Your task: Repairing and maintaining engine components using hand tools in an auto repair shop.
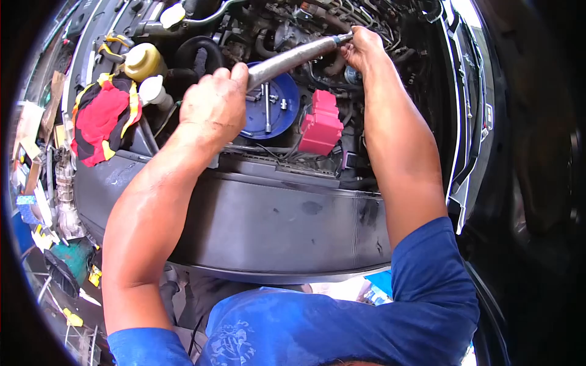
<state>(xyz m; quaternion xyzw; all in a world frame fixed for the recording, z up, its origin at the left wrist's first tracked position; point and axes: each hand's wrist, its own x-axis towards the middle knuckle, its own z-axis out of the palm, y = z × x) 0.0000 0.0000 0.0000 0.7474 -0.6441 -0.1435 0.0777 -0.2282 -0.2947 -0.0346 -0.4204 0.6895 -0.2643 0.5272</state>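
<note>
My left hand [213,102] is closed around the lower end of a long steel pipe [292,57], which slants up and right across the engine bay [284,33]. At the pipe's far end my right hand [361,49] is closed on a thinner metal tool shaft [344,38] joined to it; what lies beyond my fingers is hidden. Below the pipe, a round blue tray [284,122] holds several sockets and bars [267,107]. A pink-red plastic box [320,122] stands right of the tray.
A red, black and yellow cloth [104,116] lies left, beside a yellow-capped reservoir [143,64] and a white one [152,91]. A dark padded cover [281,222] spans the car's front edge. Assorted parts [67,195] crowd the far left. A pale-edged panel [458,110] borders the right.
</note>
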